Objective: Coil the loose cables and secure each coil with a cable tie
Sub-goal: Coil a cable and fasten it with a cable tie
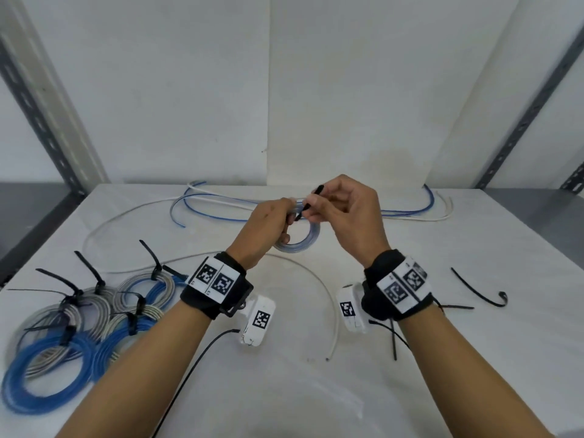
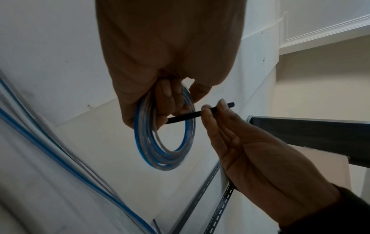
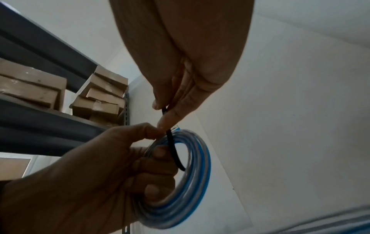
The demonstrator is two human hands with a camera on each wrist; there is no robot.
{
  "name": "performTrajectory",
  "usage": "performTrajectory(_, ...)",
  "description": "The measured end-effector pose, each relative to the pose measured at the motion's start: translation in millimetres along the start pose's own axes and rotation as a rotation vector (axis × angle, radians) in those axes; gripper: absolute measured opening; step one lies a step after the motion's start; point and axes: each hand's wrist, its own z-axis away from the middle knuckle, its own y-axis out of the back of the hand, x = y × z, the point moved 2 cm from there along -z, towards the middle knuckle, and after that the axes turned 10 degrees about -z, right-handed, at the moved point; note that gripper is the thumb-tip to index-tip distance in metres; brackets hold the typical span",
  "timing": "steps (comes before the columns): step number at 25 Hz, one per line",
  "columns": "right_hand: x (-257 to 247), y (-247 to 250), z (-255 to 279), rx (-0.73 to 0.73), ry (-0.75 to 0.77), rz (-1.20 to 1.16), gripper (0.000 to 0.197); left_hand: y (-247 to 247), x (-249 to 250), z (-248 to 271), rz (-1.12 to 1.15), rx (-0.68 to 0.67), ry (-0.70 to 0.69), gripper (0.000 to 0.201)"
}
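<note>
Above the middle of the table, my left hand (image 1: 274, 221) grips a small blue and clear cable coil (image 1: 301, 240), fingers curled through its ring. The same coil (image 2: 164, 142) hangs below that hand (image 2: 160, 98) in the left wrist view. My right hand (image 1: 343, 205) pinches a black cable tie (image 1: 311, 200) between thumb and fingers, and the tie (image 3: 174, 147) runs down through the coil (image 3: 192, 186) past the left hand (image 3: 112, 174). The pinching right hand (image 3: 170, 110) sits just above the coil. The tie (image 2: 192, 114) crosses the ring toward the right hand (image 2: 216, 114).
Several tied blue and grey coils (image 1: 79, 324) lie at the near left. Loose blue and white cables (image 1: 221, 207) stretch along the back of the white table (image 1: 474, 358). A white cable (image 1: 328, 295) curves near the wrists. Spare black ties (image 1: 477, 290) lie at the right. Shelf posts (image 1: 531, 112) flank the table.
</note>
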Motion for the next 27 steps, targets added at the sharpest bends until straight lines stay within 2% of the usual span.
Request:
performTrajectory(3,20,-11,6,0.001,0.057,0.003,0.012,8,-10,-5,0.021,0.041,-0.021,0.032)
performTrajectory(6,29,-16,14,-0.037,0.135,0.082,0.007,12,-19,-10,0.087,0.063,0.020,0.019)
performTrajectory(9,29,-18,16,-0.035,0.131,0.045,0.005,13,-21,-10,0.079,0.077,-0.014,0.013)
performTrajectory(11,29,-17,13,-0.004,0.103,-0.033,0.009,14,-20,-10,0.079,0.133,-0.031,0.011)
performTrajectory(15,27,-20,14,-0.018,0.110,-0.066,0.017,18,-20,-10,0.137,0.168,-0.007,0.024)
performTrajectory(17,25,-24,14,-0.028,0.112,-0.083,0.019,21,-20,-12,0.131,0.159,-0.019,0.022)
performTrajectory(19,26,-26,13,-0.009,0.053,-0.186,0.019,24,-18,-9,0.116,0.165,-0.069,0.015)
performTrajectory(21,26,-27,12,0.018,-0.031,-0.234,0.008,24,-11,-5,0.067,0.151,-0.164,0.016)
performTrajectory(25,31,-27,7,0.008,-0.193,-0.219,0.024,26,8,8,-0.045,0.111,-0.349,0.014)
performTrajectory(27,30,-24,5,0.015,-0.217,-0.229,0.026,25,10,11,-0.060,0.089,-0.395,0.014)
